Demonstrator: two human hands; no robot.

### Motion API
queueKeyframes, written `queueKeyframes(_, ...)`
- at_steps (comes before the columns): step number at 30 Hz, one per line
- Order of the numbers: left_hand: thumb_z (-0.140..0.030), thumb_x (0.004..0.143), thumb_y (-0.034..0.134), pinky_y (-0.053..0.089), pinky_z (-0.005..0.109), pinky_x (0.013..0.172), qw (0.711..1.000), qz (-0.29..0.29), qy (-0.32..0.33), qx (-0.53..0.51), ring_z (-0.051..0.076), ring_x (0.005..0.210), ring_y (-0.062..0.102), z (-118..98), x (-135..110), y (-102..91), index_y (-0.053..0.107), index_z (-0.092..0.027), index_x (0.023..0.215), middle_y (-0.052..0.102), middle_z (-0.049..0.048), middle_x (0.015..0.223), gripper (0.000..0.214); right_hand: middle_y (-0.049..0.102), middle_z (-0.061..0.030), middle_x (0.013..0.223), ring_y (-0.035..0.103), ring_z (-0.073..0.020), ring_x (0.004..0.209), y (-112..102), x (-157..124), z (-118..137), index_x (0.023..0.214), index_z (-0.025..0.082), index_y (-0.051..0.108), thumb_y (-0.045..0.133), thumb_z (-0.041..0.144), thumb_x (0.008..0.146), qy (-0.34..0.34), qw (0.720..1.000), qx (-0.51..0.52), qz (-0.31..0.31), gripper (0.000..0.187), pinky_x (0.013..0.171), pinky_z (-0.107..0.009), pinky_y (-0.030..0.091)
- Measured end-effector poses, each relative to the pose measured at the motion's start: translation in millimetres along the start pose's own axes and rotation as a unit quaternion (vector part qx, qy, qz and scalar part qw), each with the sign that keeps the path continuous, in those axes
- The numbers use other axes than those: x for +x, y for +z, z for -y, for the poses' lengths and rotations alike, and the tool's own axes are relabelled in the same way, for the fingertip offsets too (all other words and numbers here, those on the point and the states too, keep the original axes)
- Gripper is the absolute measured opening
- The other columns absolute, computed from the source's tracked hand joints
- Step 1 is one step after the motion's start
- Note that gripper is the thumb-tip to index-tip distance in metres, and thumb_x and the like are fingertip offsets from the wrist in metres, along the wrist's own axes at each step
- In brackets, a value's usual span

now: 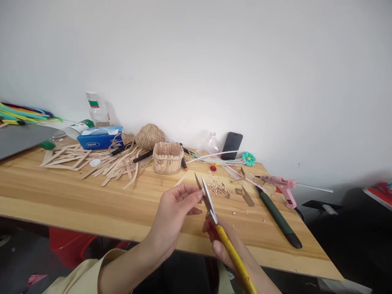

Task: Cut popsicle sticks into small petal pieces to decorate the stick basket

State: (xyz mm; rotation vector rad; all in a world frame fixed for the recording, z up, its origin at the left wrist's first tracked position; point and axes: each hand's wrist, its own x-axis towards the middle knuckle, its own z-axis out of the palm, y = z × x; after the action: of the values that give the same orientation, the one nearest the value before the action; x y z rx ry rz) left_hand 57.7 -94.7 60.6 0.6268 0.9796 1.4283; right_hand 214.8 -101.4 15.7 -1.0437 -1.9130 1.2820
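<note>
My right hand is wrapped round the yellow handles of a pair of shears, whose metal blades point up and away, slightly apart. My left hand, with a ring on one finger, pinches something small right at the blades; a thin stick piece shows just beyond the fingers. Both hands hover above the front part of the wooden table. A little heap of wood clippings lies just behind the blades.
A small basket of wooden sticks, a twine ball, loose sticks, a blue tissue pack, a phone, a pink glue gun and a dark green-handled tool lie about. A laptop sits at left.
</note>
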Motion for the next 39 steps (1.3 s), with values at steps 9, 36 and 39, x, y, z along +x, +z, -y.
queueKeyframes(9,-0.02,0.061,0.072,0.05,0.019,0.055,1.0,-0.009,-0.005,-0.013,0.01,0.063,0.058,2,1,2.3,0.066,-0.013,0.065,0.065,0.0001,0.064,0.01,0.038,0.002,0.067,0.033,-0.0132,0.059,-4,2,11,0.078,0.019,0.045,0.041,0.069,0.079,0.003,1.0,-0.008,0.014,0.051,0.054,-0.026,0.026)
queueKeyframes(36,-0.019,0.065,0.07,0.049,0.02,0.063,0.997,-0.04,0.027,-0.058,0.009,0.062,0.059,13,-4,7.5,0.066,-0.013,0.064,0.066,-0.0003,0.063,0.007,0.036,0.0017,0.069,0.032,-0.0151,0.064,-2,2,17,0.074,0.02,0.039,0.038,0.07,0.079,0.023,0.999,-0.039,0.012,0.051,0.055,-0.027,0.024)
queueKeyframes(39,-0.019,0.065,0.07,0.049,0.02,0.065,0.997,-0.04,0.028,-0.062,0.009,0.063,0.059,13,-4,7.1,0.066,-0.013,0.064,0.067,0.0,0.064,0.006,0.034,0.0026,0.067,0.03,-0.0141,0.061,-1,4,17,0.072,0.02,0.038,0.038,0.072,0.077,0.023,0.999,-0.041,0.006,0.053,0.054,-0.027,0.022)
